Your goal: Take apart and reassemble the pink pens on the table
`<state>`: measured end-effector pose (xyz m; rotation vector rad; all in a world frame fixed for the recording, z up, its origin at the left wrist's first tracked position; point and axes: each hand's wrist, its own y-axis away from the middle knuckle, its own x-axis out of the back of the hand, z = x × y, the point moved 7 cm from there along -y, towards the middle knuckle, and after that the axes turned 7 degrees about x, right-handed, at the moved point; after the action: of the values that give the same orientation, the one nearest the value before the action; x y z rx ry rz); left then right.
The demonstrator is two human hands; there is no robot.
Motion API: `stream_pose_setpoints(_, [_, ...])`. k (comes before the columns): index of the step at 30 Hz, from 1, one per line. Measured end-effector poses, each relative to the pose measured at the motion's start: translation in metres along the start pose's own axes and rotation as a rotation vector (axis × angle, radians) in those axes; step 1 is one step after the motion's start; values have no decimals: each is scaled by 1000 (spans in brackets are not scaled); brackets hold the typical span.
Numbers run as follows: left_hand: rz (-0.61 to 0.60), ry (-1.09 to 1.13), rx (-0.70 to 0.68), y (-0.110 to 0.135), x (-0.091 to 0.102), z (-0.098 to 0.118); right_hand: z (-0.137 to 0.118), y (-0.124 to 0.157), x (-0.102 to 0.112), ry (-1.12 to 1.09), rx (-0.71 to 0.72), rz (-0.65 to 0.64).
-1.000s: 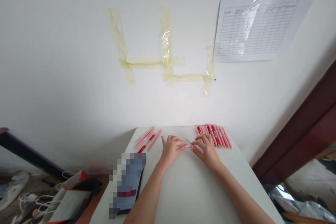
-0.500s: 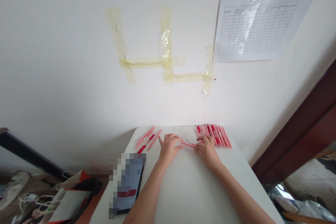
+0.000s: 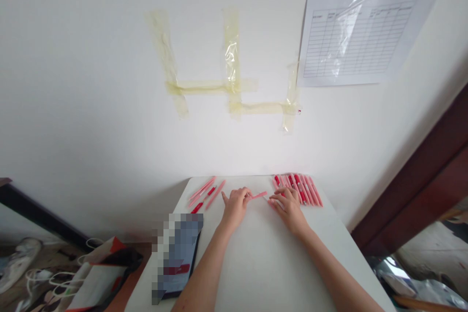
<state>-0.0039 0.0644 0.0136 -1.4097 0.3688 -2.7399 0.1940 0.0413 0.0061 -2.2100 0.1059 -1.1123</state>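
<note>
My left hand (image 3: 236, 204) pinches one end of a pink pen barrel (image 3: 260, 195), whose other end points right toward my right hand. Close by, my right hand (image 3: 288, 204) has its fingers bent together around a small pink pen part (image 3: 270, 202). A thin whitish piece, perhaps a refill, shows between the two hands; which part it belongs to is hard to tell. Behind the right hand lies a tight row of pink and red pens (image 3: 305, 190), partly covered by the fingers. Left of my left hand are several loose pink pen pieces (image 3: 215, 195) and a red one (image 3: 197, 207).
A tablet or phone (image 3: 195, 248), partly pixelated, lies at the table's left edge. The white table (image 3: 270, 263) stands against a wall with yellowed tape (image 3: 231, 53) and a printed sheet (image 3: 365, 39). Paper bags (image 3: 98, 278) are on the floor at left.
My left hand has closed on the pink barrel, which has swung from sloping down toward the right hand to sloping slightly up. My right hand stays almost in place.
</note>
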Motion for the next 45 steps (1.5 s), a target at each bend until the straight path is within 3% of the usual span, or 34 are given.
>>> stream_pose_setpoints(12, [-39,125,75,-4,1,-3,2,1,2,17,0,39])
stream_pose_setpoints(30, [-52,243,49,-2,2,0,5,1,-1,70,0,11])
stream_pose_setpoints(40, [-16,94,-24,-1,2,2,5,1,-1,99,14,18])
stream_pose_setpoints(45, [-72,67,-92,2,-1,8,-1,2,-7,98,75,-17])
